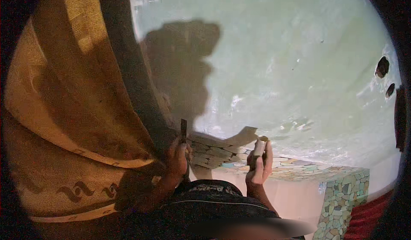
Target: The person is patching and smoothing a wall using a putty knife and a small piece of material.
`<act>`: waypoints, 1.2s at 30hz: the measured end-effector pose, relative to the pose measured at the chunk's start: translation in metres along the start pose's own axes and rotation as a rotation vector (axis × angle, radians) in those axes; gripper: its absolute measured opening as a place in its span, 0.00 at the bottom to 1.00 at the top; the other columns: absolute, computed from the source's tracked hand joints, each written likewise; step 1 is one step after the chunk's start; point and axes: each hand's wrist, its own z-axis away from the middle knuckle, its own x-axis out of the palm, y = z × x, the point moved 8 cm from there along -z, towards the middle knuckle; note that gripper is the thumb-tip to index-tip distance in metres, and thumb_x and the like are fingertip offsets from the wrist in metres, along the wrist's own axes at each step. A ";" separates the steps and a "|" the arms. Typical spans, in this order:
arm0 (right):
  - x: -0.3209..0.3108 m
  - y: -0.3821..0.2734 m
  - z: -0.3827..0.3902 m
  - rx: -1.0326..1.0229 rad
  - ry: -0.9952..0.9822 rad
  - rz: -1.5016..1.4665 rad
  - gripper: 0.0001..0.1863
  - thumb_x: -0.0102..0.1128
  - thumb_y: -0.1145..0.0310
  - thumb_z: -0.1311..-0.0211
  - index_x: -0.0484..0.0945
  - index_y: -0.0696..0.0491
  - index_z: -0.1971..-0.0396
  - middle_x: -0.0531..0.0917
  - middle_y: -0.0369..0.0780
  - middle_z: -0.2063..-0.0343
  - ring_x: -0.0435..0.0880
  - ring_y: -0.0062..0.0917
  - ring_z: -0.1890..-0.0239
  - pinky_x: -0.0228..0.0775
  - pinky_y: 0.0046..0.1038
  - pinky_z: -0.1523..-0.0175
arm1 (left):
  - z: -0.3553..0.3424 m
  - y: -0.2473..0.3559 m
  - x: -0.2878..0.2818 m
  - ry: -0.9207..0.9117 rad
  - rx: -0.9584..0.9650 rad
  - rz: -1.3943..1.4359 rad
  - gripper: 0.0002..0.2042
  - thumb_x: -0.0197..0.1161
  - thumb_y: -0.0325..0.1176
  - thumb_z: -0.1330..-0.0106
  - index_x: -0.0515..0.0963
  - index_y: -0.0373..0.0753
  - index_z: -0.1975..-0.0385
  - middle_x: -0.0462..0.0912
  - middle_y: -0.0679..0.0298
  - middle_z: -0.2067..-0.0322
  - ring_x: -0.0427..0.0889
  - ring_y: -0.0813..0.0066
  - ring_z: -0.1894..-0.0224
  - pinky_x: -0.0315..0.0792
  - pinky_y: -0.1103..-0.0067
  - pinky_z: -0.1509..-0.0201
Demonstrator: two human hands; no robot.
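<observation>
My left hand (177, 159) is closed around a narrow, dark, flat-bladed tool (183, 131), its blade pointing up; I cannot tell its exact kind. To the right, my right hand (262, 165) grips a short, pale, tube-like piece (260, 147) between thumb and fingers. Both hands are raised in front of a pale green, patchy wall (274, 68), near its lower part. Whether either held thing touches the wall I cannot tell.
A brown and gold curtain (81, 94) hangs along the left. Below the green surface runs a stone-patterned band (295, 165), with a similar strip (344, 197) lower right beside red cloth (370, 216). Dark holes (382, 67) pierce the wall at right. A large shadow falls on the wall.
</observation>
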 end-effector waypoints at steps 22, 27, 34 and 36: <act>0.113 0.001 0.013 0.138 -0.399 -0.005 0.17 0.57 0.66 0.34 0.74 0.59 0.50 0.79 0.44 0.60 0.78 0.29 0.58 0.69 0.28 0.55 | 0.007 0.001 0.073 -0.058 -0.069 0.176 0.13 0.55 0.40 0.29 0.76 0.35 0.59 0.79 0.64 0.66 0.76 0.75 0.63 0.70 0.76 0.56; 0.111 -0.036 0.009 -0.414 -0.243 0.449 0.19 0.65 0.64 0.41 0.72 0.61 0.57 0.74 0.56 0.53 0.77 0.46 0.53 0.67 0.41 0.46 | 0.019 0.033 0.094 -0.130 -0.003 -0.038 0.12 0.50 0.37 0.28 0.75 0.35 0.56 0.77 0.58 0.58 0.75 0.68 0.56 0.69 0.72 0.50; 0.076 -0.067 -0.019 -0.201 -0.079 -0.243 0.20 0.49 0.66 0.31 0.57 0.61 0.47 0.73 0.49 0.53 0.78 0.36 0.54 0.74 0.38 0.51 | 0.010 0.115 0.111 -0.140 0.765 -0.198 0.14 0.48 0.36 0.27 0.73 0.34 0.49 0.70 0.47 0.50 0.71 0.55 0.47 0.64 0.65 0.42; 0.062 -0.069 -0.026 -0.072 -0.104 -0.274 0.20 0.48 0.66 0.30 0.56 0.56 0.44 0.74 0.45 0.54 0.79 0.28 0.62 0.77 0.28 0.63 | 0.004 0.166 0.111 -0.101 0.762 -0.270 0.18 0.48 0.35 0.27 0.70 0.34 0.43 0.69 0.47 0.49 0.71 0.52 0.47 0.64 0.63 0.41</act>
